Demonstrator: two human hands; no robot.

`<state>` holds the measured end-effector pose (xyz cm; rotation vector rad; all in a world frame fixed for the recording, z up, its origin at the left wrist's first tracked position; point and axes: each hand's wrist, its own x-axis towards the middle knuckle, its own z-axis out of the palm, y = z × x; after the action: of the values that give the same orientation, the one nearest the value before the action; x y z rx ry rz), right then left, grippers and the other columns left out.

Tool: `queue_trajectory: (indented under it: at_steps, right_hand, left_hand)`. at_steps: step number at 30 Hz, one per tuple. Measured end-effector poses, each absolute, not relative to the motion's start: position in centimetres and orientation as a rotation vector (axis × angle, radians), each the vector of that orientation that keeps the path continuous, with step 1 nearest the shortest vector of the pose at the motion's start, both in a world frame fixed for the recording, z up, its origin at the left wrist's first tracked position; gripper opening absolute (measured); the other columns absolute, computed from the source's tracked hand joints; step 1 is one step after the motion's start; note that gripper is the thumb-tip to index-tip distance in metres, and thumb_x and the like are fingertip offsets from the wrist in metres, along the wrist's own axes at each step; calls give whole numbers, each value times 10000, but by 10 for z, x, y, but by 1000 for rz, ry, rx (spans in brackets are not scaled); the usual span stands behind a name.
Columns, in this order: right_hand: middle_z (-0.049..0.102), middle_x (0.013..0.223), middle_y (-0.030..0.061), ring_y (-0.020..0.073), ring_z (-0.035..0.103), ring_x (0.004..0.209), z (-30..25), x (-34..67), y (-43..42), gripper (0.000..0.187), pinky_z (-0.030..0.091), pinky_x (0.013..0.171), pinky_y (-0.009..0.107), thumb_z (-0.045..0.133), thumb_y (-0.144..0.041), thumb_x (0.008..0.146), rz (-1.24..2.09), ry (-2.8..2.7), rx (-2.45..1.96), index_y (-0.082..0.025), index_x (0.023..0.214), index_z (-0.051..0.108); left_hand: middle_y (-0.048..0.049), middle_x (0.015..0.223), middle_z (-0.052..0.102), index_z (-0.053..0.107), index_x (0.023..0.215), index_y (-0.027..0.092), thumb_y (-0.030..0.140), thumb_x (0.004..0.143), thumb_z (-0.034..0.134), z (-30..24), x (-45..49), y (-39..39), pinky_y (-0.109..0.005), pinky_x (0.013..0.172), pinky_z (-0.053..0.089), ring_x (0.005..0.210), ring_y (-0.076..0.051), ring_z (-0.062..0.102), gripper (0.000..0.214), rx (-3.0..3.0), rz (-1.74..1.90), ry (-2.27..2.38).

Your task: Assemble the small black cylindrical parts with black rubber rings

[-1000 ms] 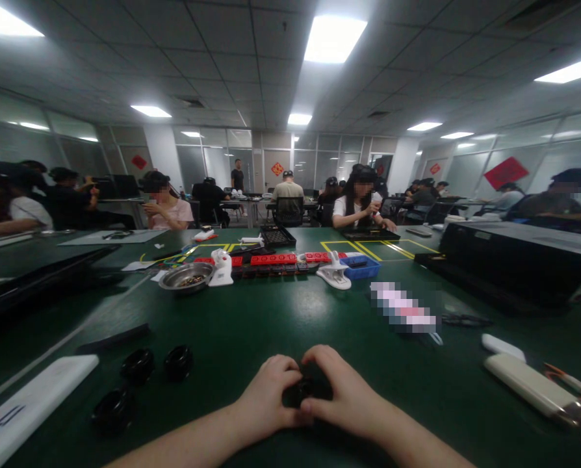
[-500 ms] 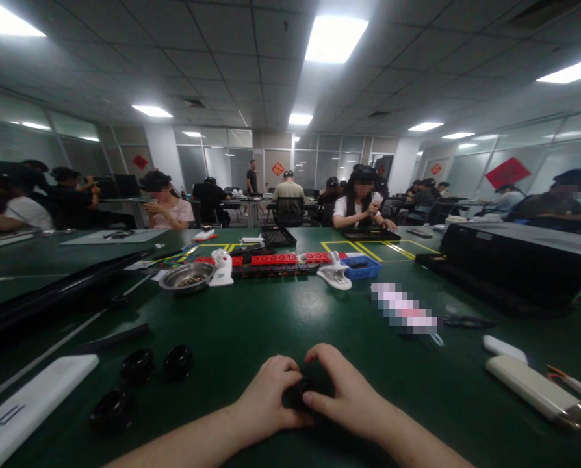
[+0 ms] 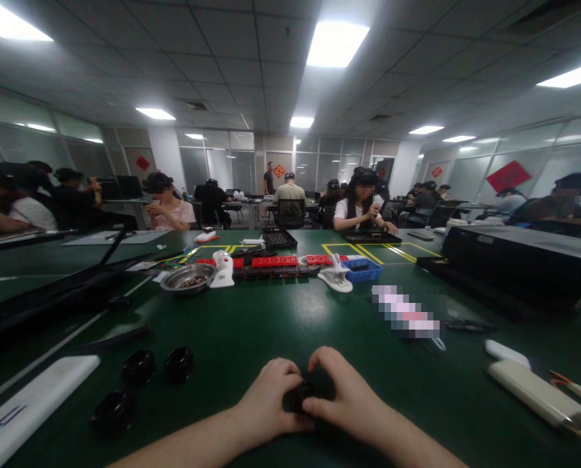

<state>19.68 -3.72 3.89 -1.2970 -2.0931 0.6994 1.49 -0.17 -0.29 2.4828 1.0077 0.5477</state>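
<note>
A small black round part (image 3: 301, 394) is between my two hands near the table's front edge, partly covered by the fingers. My left hand (image 3: 270, 398) curls around its left side, thumb low and fingers bent over. My right hand (image 3: 348, 395) arches over the right side, its thumb reaching the part and the index finger bent above it. Off to the left, three black ring-shaped parts stand on the green table: one at the back (image 3: 179, 364), one beside it (image 3: 139, 367) and a nearer one (image 3: 112, 412).
Farther back are a metal bowl (image 3: 188, 279) of small pieces, white clips (image 3: 336, 275), red blocks (image 3: 272, 261) and a blue tray (image 3: 363, 269). A white bar (image 3: 39, 403) lies left; a cream lighter-like object (image 3: 534, 393) and black box (image 3: 519, 266) sit right. Several people work beyond.
My hands stay almost in place around the black part, with the right hand's fingers shifted slightly. At left, the long black object's outline has changed, and a thin dark strip now slants above it.
</note>
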Motion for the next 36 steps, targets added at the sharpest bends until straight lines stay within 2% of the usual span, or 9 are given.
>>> queue_trajectory:
  at_steps: [3,7,9,14,17,22,27,30,36]
  right_hand:
    - [549,956,42,205,503,937,40,196,-37,224,402,821,315,643,-129,632,753,-2144,-1202,-182,840,580]
    - [510,1143,64,214,459,1079,47,196,-40,458,346,936,340,556,-50,636,917,-2186,-1031,-208,1066,547]
    - [521,1119,69,223,469,1056,47,197,-40,449,359,916,351,580,-95,654,880,-2154,-1078,-202,1085,518]
    - [544,897,29,202,508,858,39,196,-37,270,414,748,312,670,-204,630,687,-2091,-1306,-190,860,529]
    - [547,910,29,199,511,896,38,195,-37,215,410,783,307,616,-114,626,741,-2132,-1217,-191,817,555]
    - [510,1138,63,213,459,1082,44,197,-39,506,339,943,344,527,-29,611,920,-2168,-1018,-210,1084,525]
    - [547,967,48,217,502,931,40,197,-36,305,406,821,336,645,-185,651,724,-2086,-1284,-193,941,551]
    - [534,960,39,215,502,941,40,196,-36,228,407,827,331,655,-164,630,732,-2135,-1253,-203,848,602]
    - [413,1264,76,246,387,1176,47,198,-41,588,303,986,377,584,-93,624,965,-2199,-1011,-237,1186,486]
  left_hand:
    - [-17,956,567,644,897,213,425,556,786,-2,16,-2,-306,782,400,893,-208,502,426,2475,537,1020]
    - [-22,963,576,641,917,226,462,592,751,-2,16,-2,-322,795,399,906,-219,495,416,2493,523,1013]
    - [-26,969,577,646,871,214,475,590,748,-1,16,-2,-322,798,399,907,-218,497,396,2496,519,1013]
    - [-18,957,566,640,828,210,425,566,776,0,16,-3,-307,778,403,891,-208,506,365,2485,514,1023]
    - [-10,963,559,637,867,221,426,562,776,-1,15,-2,-304,784,400,896,-206,501,393,2478,503,1029]
    - [-12,971,567,635,904,228,460,586,757,-3,15,-1,-316,809,390,917,-212,493,412,2497,505,1008]
    - [-12,962,566,642,842,213,425,557,783,0,16,-3,-302,787,397,900,-206,502,382,2497,513,1036]
    - [-11,964,562,638,911,235,427,564,776,1,16,-3,-306,787,400,897,-208,502,420,2484,496,1045]
    - [-27,965,563,630,927,223,516,618,711,-4,15,-1,-327,805,393,915,-225,492,434,2502,522,1009]
